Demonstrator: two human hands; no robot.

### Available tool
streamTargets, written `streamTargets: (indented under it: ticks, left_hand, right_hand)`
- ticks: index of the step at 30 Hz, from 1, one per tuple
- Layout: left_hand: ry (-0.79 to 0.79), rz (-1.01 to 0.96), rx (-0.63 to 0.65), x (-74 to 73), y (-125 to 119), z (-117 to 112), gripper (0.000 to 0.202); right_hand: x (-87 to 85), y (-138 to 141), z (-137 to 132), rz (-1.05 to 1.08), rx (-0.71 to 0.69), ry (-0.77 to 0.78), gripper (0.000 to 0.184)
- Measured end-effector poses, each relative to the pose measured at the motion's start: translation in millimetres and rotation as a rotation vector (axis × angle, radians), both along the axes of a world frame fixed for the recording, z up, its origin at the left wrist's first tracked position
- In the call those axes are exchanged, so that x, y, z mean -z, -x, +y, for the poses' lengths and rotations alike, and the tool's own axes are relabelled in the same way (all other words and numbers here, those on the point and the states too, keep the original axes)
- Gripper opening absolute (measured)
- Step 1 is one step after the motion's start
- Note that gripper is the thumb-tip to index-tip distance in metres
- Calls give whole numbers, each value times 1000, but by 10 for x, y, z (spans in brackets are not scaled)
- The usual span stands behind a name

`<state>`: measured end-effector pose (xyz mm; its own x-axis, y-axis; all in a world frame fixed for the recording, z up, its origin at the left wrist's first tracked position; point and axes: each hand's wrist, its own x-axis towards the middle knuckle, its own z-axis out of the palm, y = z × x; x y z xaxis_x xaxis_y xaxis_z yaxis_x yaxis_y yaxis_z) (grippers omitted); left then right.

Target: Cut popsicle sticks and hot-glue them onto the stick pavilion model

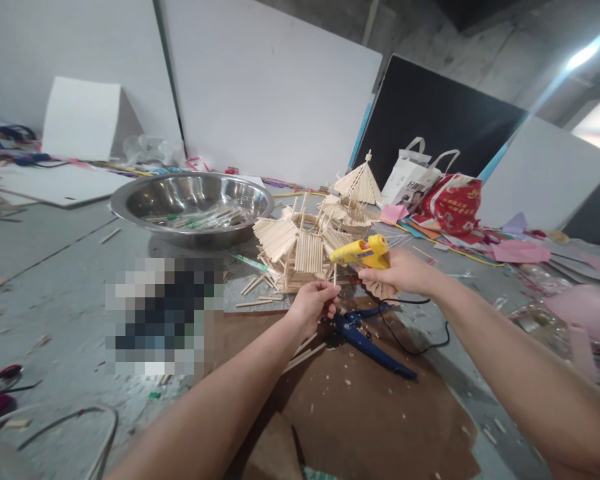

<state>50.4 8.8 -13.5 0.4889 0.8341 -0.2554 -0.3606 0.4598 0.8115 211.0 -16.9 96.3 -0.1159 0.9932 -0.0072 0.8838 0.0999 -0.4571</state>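
Note:
In my right hand (403, 270) is a yellow glue gun (363, 252), its nozzle pointing left. My left hand (316, 303) pinches a short wooden stick (335, 275) upright, just below the nozzle. Right behind both hands stands a small pavilion model (310, 252) built of thin wooden sticks, with slatted roof panels. A finished-looking pointed stick roof (359, 181) rises behind it. Blue-handled pliers (375, 347) lie under and right of my left hand. Loose sticks (305, 357) lie beside my left wrist.
A steel basin (193, 179) with packaged sticks stands at the back left. Brown board (380, 413) covers the floor in front. A black cord (430, 345) loops at the right. A red bag (450, 203) and coloured paper (520, 251) lie at the right. A patch at left is pixelated.

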Motion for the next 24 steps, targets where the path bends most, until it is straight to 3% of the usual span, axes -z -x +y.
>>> streamTargets:
  ticks: [7,24]
  left_hand:
    - [-13,4,-22,6,3,23,14]
    - [-55,21,-41,26,3,42,18]
  right_hand:
    - [-11,61,9,-93,11,11,27]
    - [21,36,28,-79,-23,-33,24]
